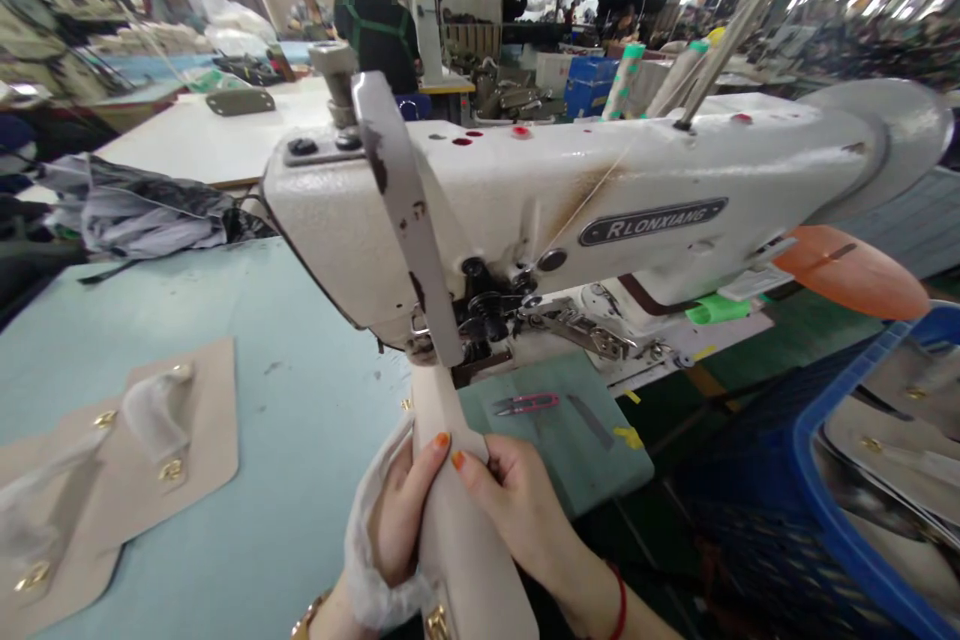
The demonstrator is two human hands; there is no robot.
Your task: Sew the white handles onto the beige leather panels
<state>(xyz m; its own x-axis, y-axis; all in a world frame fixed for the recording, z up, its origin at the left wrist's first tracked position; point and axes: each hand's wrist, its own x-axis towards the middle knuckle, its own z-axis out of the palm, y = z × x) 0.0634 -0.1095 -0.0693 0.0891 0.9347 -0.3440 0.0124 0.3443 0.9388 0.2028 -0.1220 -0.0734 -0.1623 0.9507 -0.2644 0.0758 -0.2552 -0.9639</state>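
Both hands grip a beige bag panel [465,550], its far end under the head of a white sewing machine [480,180]. My left hand [401,510] holds the panel's left side, thumb on top, and passes through a handle wrapped in white padding [360,540]. Gold hardware [436,622] shows at the handle's near end. My right hand [521,495] pinches the panel's right edge, thumb on top and fingers curled beneath. The needle and presser foot are hidden behind the machine's grey lever [409,220].
Similar beige panels [202,435] with wrapped handles lie on the pale green table [300,360] at left. Pink thread snips [529,404] rest right of the machine head. A blue basket [806,430] of panels stands at right. Grey fabric [142,205] lies further back; people work beyond.
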